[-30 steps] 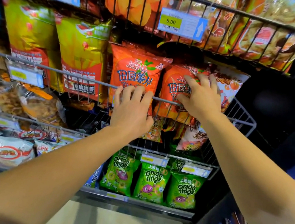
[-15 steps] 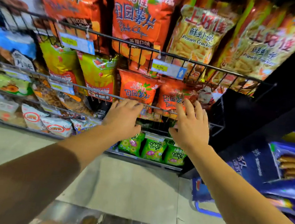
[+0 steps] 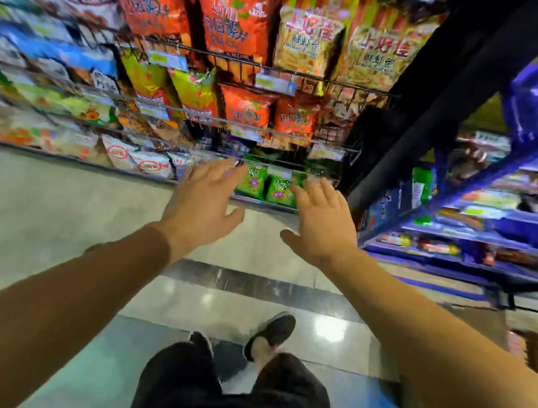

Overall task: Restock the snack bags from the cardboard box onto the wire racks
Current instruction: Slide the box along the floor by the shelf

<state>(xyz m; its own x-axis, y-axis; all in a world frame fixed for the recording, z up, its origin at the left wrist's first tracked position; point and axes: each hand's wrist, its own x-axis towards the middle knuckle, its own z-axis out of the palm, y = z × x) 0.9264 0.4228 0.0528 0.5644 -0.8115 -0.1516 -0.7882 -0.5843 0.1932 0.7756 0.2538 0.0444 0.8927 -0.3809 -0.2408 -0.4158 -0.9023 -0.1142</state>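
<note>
Head view, wire racks holding snack bags

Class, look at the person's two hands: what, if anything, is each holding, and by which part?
Nothing: left hand and right hand hang open, fingers spread, holding nothing.

The thin dark metal wire racks carry glossy plastic-film orange snack bags and glossy yellow prawn-cracker bags. The pale polished stone floor is smooth and reflective, crossed by a dark glossy strip. The black trousers are matt cloth.
</note>
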